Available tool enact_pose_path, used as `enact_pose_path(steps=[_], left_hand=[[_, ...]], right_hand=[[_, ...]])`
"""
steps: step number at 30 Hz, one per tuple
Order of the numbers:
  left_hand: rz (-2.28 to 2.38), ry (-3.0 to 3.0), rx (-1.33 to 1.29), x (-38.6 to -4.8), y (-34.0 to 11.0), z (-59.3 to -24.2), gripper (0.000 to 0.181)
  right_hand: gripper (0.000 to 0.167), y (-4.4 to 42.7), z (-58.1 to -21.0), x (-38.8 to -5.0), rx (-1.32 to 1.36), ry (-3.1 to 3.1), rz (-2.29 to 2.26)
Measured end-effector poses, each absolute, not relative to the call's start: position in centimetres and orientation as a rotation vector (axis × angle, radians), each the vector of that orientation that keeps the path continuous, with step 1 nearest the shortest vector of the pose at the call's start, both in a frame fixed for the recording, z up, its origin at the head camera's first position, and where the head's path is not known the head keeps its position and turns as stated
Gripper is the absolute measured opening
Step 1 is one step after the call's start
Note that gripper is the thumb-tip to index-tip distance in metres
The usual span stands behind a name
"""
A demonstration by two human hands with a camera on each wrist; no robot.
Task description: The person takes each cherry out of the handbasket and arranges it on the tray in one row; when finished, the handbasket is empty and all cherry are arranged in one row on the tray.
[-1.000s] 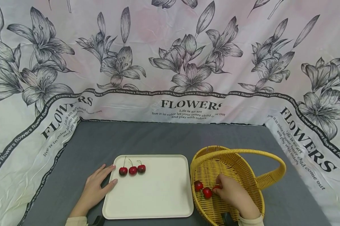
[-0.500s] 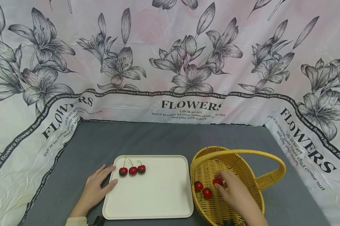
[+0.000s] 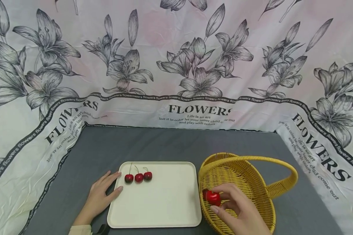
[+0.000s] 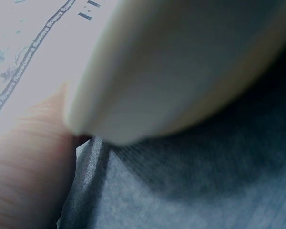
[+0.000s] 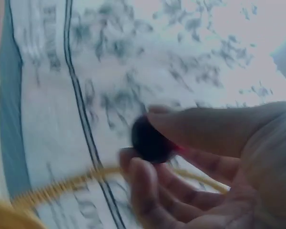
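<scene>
By the right hand (image 3: 242,209), a red cherry (image 3: 213,198) is pinched near the left edge of the basket (image 3: 227,174), a darker cherry (image 3: 204,195) partly hidden behind. The left edge of the tray (image 3: 155,209) is touched by the left hand (image 3: 99,195), fingers spread. Three cherries (image 3: 139,178) are lined up near the tray's far left corner.

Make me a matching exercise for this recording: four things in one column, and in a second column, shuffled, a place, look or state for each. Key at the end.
Column one
A. Left hand
B. Right hand
C. Three stemmed cherries
D. Basket

Column two
1. Yellow and woven, with an arched handle
2. Lying in a row on the pale tray
3. Fingertips at the tray's left edge, as the head view shows it
4. Holding a red cherry between thumb and fingers

Right pairs: A-3, B-4, C-2, D-1
</scene>
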State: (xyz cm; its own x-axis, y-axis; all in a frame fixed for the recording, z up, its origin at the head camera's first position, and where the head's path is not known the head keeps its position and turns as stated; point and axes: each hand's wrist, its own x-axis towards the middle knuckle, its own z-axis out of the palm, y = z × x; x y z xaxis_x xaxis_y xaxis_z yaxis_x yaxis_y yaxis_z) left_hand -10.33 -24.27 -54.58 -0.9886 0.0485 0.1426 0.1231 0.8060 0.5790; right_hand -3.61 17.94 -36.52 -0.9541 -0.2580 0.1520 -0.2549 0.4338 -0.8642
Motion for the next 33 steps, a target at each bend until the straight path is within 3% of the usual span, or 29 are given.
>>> enact_pose_path(steps=[4,12,16,24,33], left_hand=[[-0.927,-2.871,-0.138,-10.4,-24.3,-54.6,0.058],[-0.927,-2.87,-0.142,-10.4,-24.3,-54.7,0.059],[-0.925,-2.862,-0.148,-10.4,-24.3,-54.7,0.058],[-0.919,-2.835,-0.181,-10.7,-24.3,-54.7,0.056],[-0.929,-2.849,-0.158,-10.5,-24.4,-54.8,0.057]], right_hand=[[0.036,15.2,-37.6,-3.6,-0.603,2.603,-1.735],[0.042,8.0,-41.2,-6.0,-0.226,2.529,-1.691],[0.039,5.6,-43.6,-8.3,-0.164,2.636,-1.606],[0.031,3.4,-46.8,-12.2,-0.17,2.78,-1.448],[0.022,2.6,-49.8,-13.8,-0.136,2.828,-1.32]])
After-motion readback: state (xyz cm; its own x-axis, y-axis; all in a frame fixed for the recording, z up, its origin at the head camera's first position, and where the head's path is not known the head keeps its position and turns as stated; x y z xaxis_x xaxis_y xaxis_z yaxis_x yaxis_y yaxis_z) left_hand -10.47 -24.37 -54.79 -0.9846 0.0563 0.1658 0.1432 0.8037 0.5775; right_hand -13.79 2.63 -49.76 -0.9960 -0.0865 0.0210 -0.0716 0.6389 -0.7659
